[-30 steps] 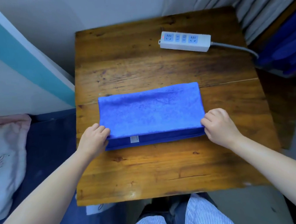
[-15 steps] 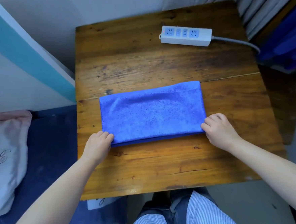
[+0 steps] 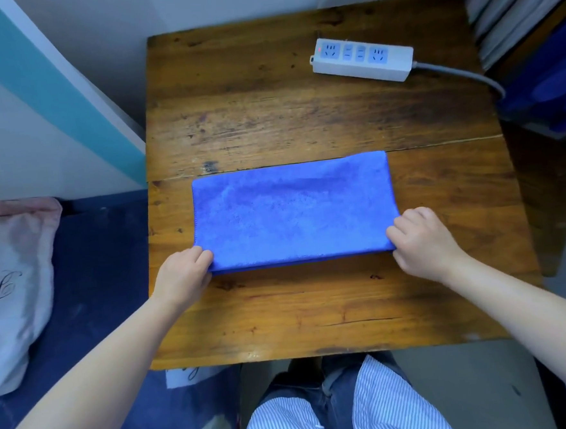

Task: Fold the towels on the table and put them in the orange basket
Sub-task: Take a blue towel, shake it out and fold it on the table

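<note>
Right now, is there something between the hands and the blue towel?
Nothing visible: the left hand and right hand already pinch the near corners of the blue towel. The power strip lies farther back, apart.

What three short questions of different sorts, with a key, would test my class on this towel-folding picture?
1. True or false: the blue towel lies flat on the wooden table, already folded into a long rectangle.
2. Multiple choice: where does the left hand grip the towel? A. far left corner B. near left corner C. middle of the far edge
3. Fill in: the white item at the table's far right is a ____.

Key
1. True.
2. B; the right hand grips the near right corner.
3. Power strip; its grey cable runs off the right edge.
</note>
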`<state>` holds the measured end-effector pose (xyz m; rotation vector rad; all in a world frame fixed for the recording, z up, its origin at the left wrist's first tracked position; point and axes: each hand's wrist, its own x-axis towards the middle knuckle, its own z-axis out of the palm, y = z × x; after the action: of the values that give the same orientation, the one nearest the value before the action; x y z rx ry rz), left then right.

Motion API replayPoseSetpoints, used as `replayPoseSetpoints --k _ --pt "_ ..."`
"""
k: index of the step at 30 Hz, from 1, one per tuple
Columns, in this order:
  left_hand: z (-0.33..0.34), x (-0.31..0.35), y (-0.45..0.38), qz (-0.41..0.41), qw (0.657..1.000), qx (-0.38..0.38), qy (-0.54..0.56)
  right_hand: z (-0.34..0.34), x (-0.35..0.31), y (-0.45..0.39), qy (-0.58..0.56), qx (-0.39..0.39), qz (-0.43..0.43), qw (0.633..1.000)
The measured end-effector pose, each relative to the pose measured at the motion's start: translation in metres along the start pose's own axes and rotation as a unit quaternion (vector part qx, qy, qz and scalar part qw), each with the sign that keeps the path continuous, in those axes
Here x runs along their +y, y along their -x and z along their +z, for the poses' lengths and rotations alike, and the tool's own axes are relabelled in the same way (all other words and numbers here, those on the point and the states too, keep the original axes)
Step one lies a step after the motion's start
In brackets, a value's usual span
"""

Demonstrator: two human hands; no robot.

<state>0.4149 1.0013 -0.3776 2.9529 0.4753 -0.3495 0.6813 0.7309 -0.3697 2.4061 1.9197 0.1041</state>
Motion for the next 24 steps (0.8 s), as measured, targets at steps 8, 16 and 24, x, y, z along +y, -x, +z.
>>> replayPoseSetpoints --k 8,16,24 --pt "0.02 0.01 -0.001 -0.093 0.991 -0.093 0.019 0.015 -0.018 0.005 0.002 -0.134 0.053 0.99" --pt "0.004 0.008 0.001 -0.013 0.995 -0.076 -0.056 0.014 -0.006 0.002 -0.027 -0.048 0.047 0.997" --pt "-0.02 -0.005 -0.019 -0.02 0.999 0.01 -0.031 -0.013 0.018 -0.036 -0.061 -0.051 0.084 0.993"
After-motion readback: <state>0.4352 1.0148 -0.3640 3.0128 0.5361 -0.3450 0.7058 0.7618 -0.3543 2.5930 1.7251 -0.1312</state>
